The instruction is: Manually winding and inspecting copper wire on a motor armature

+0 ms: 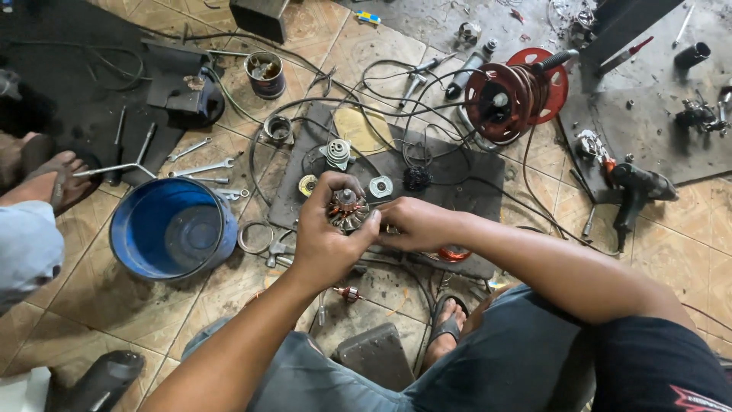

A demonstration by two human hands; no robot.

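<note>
My left hand [324, 236] is wrapped around a small motor armature [348, 210] with copper windings, held upright over a dark mat [473, 172]. My right hand [412, 223] pinches at the armature's right side, fingers closed against it; what they hold is hidden. On the mat beyond lie a finned metal part [337, 152], two round discs [381, 186] and a black gear-like piece [417, 178]. A loop of orange copper wire [453, 254] lies under my right forearm.
A blue bucket [172, 227] stands at left, wrenches [202, 168] beside it. A red wire spool [512, 90] sits at the back right, a black power tool [637, 191] at right. Black cables cross the tiled floor. Another person's foot [46, 183] is at far left.
</note>
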